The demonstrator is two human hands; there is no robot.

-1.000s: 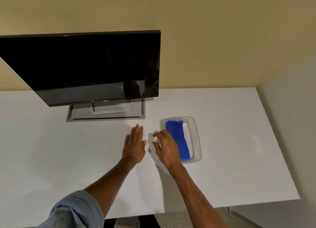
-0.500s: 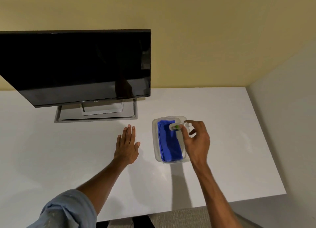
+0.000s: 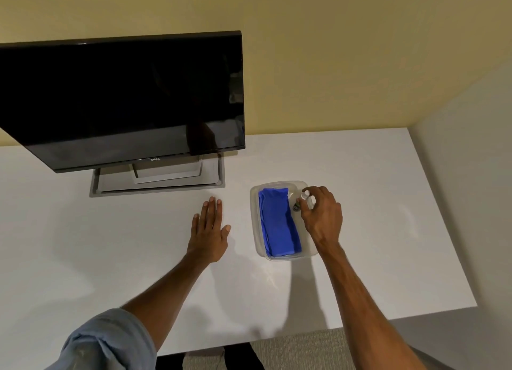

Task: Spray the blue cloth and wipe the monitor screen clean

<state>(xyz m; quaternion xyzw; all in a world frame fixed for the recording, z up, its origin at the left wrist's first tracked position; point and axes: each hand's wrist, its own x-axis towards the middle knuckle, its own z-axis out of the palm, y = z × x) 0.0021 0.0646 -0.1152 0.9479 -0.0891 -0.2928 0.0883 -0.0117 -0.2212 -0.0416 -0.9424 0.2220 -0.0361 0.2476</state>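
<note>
The blue cloth [image 3: 278, 222] lies folded in a clear plastic tray [image 3: 254, 217] on the white desk [image 3: 374, 217]. It fills the left part of the tray, and its long side runs away from the person. The cloth is just to the left of the right hand [image 3: 322, 217] and to the right of the left hand [image 3: 209, 231], with a strip of bare desk between the tray and the left hand.

The right hand is over the far right part of the tray. Its fingers are curled and closed around a small spray bottle [image 3: 303, 199], which is clear with a white top. The white top shows between the thumb and the first finger. Most of the bottle is hidden by the hand, so I cannot tell if it touches the cloth or the tray. The bottle is beside the far right edge of the cloth.

The left hand lies flat on the desk, palm down. Its fingers are stretched out and close together, and the thumb is spread to the side. It holds nothing. A blue-grey sleeve [image 3: 105, 342] covers the upper part of the left arm; the right arm is bare.

The monitor [image 3: 122, 98] stands beyond the left hand, on a grey flat base [image 3: 158, 182]. Its screen is dark. The fingertips of the left hand are near the front edge of the base but do not touch it. Behind the desk is a yellow wall [image 3: 332, 64].
</note>
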